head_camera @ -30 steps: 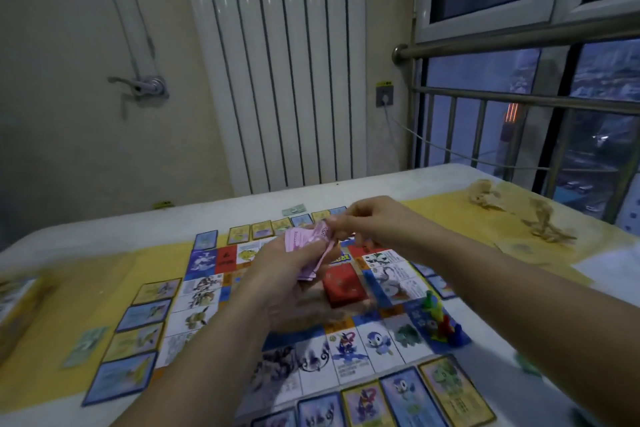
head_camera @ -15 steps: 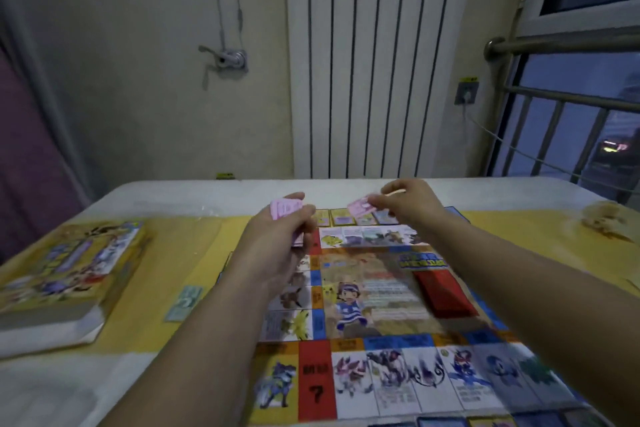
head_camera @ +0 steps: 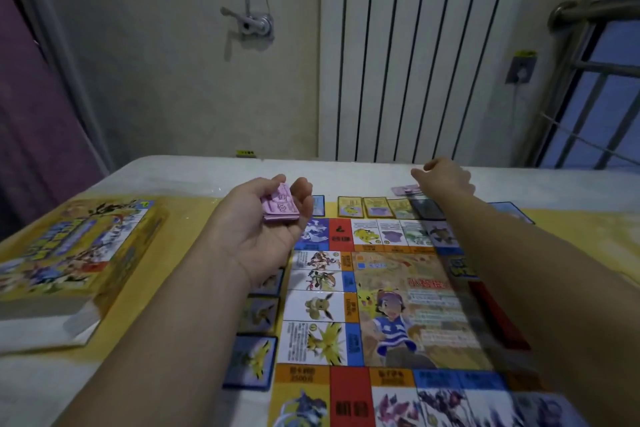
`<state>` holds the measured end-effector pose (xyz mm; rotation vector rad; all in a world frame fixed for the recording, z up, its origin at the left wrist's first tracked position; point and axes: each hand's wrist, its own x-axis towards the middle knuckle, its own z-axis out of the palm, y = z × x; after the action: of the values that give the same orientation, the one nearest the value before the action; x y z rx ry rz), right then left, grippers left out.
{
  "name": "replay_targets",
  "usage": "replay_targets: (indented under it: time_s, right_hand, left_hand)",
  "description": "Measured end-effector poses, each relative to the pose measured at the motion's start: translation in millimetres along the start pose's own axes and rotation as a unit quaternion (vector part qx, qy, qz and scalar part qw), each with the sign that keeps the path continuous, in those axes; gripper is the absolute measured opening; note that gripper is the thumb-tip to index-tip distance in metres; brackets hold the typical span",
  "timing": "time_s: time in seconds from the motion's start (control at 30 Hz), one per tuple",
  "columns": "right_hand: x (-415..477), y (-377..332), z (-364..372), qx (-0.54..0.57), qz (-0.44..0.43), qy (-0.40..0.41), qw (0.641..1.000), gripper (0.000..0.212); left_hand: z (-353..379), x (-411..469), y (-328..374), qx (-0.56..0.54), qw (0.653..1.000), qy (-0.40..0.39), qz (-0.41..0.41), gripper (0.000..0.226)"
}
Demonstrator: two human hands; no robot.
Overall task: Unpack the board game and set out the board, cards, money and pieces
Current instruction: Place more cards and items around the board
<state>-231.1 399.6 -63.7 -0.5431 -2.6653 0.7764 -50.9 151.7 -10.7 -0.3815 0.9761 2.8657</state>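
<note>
The colourful game board point(head_camera: 398, 305) lies flat on the table, with cards point(head_camera: 367, 207) lined along its far edge and more cards point(head_camera: 249, 360) down its left side. My left hand point(head_camera: 266, 229) holds a stack of pink banknotes point(head_camera: 280, 206) between curled fingers and thumb, just left of the board's far corner. My right hand point(head_camera: 443, 180) reaches past the far edge of the board, its fingers over a pink banknote point(head_camera: 403, 189) lying on the table. Whether it still pinches the note is unclear. A red card deck point(head_camera: 498, 315) shows behind my right forearm.
The yellow game box point(head_camera: 79, 243) sits at the left on the yellow tablecloth point(head_camera: 180, 274). A white radiator point(head_camera: 408, 55) and wall stand behind the table. A window with a metal rail point(head_camera: 595, 7) is at the right.
My right hand carried one pink note from the stack out past the board's far edge and lowered it to the table. My left hand turned palm-up with the stack. The view swung left.
</note>
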Motion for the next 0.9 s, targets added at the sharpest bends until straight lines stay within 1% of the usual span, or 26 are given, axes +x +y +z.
replay_targets:
  time_s: [0.07,0.13,0.2,0.27,0.33,0.37,0.4,0.47,0.53,0.6,0.67,0.73,0.8,0.9]
  right_hand:
    - [-12.1,-3.3,-6.5,0.007,-0.052,0.005,0.999,0.036]
    - [-33.7,-13.6,-20.5,0.063,-0.121,-0.028,0.990,0.030]
    - [-66.8,-31.4,-40.5,0.162,-0.170,-0.106,0.966,0.028]
    - [-106.6,-52.4,-61.9,0.226,-0.189,-0.225,0.929,0.030]
    - [-145.2,-69.5,-76.4,0.248,-0.203,-0.336,0.885,0.037]
    - [-163.0,-76.9,-80.6,0.242,-0.214,-0.368,0.872,0.040]
    - [-180.1,-83.4,-82.7,0.226,-0.231,-0.384,0.865,0.042]
    - [-211.2,-93.1,-82.4,0.209,-0.258,-0.388,0.860,0.036]
    - [-235.3,-100.9,-77.2,0.232,-0.268,-0.392,0.849,0.023]
    - [-251.8,-108.1,-69.8,0.235,-0.275,-0.398,0.843,0.021]
    - [-263.8,-115.2,-62.3,0.236,-0.270,-0.396,0.845,0.021]
    - [-269.1,-121.1,-54.2,0.252,-0.257,-0.372,0.855,0.020]
    - [-268.5,-126.1,-44.3,0.254,-0.246,-0.336,0.873,0.017]
    - [-263.6,-129.5,-25.2,0.212,-0.239,-0.313,0.894,0.017]
  left_hand:
    - [1.2,-3.2,-3.4,0.011,1.000,-0.006,0.001,0.022]
    - [2.0,-7.8,-7.1,0.049,0.999,-0.015,0.015,0.024]
    - [1.3,-14.6,-9.5,0.096,0.994,-0.020,0.039,0.024]
    - [-3.0,-22.8,-11.4,0.134,0.989,-0.017,0.061,0.023]
    - [-10.4,-36.0,-12.8,0.165,0.983,-0.005,0.077,0.021]
    - [-14.5,-44.1,-12.7,0.177,0.980,-0.001,0.088,0.018]
    - [-19.1,-53.0,-12.1,0.190,0.976,0.004,0.103,0.014]
    - [-30.5,-69.4,-10.4,0.226,0.963,0.019,0.142,0.013]
    - [-45.1,-84.2,-8.4,0.256,0.950,0.040,0.172,0.018]
    - [-60.8,-94.4,-5.0,0.282,0.938,0.065,0.191,0.015]
    - [-75.3,-101.1,0.0,0.286,0.930,0.091,0.211,0.010]
    - [-87.9,-104.1,5.4,0.237,0.936,0.120,0.230,0.011]
    - [-99.6,-104.3,11.2,0.159,0.946,0.142,0.246,0.015]
    - [-112.3,-102.5,21.8,0.036,0.960,0.144,0.239,0.019]
